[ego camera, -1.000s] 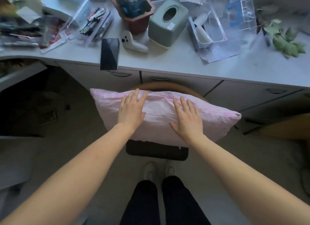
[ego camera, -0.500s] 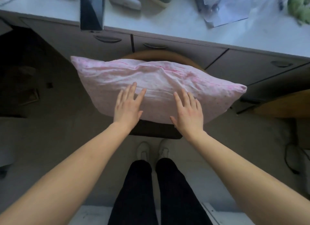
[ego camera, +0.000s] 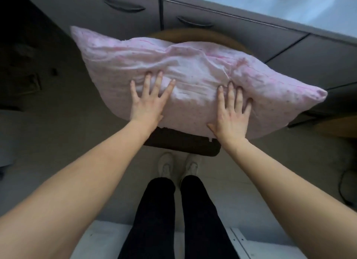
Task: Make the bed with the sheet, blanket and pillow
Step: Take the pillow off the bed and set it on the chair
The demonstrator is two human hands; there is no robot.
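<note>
Pillow [ego camera: 193,73], one, pink, left hand [ego camera: 148,102] and right hand [ego camera: 231,112] pressing it, fingers spread flat

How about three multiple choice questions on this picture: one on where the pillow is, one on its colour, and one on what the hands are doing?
1. Where is the pillow?
A. on a shelf
B. on the chair in front of the drawers
C. in a basket

2. What colour is the pillow?
A. blue
B. pink
C. green

3. How do the left hand and right hand meet it?
A. both flat on it, fingers spread
B. both gripping its corners
C. neither touches it

Answers:
1 B: the chair's dark seat shows under the pillow's near edge.
2 B: its cover is pale pink.
3 A: both palms lie on its near half with straight fingers.
</note>
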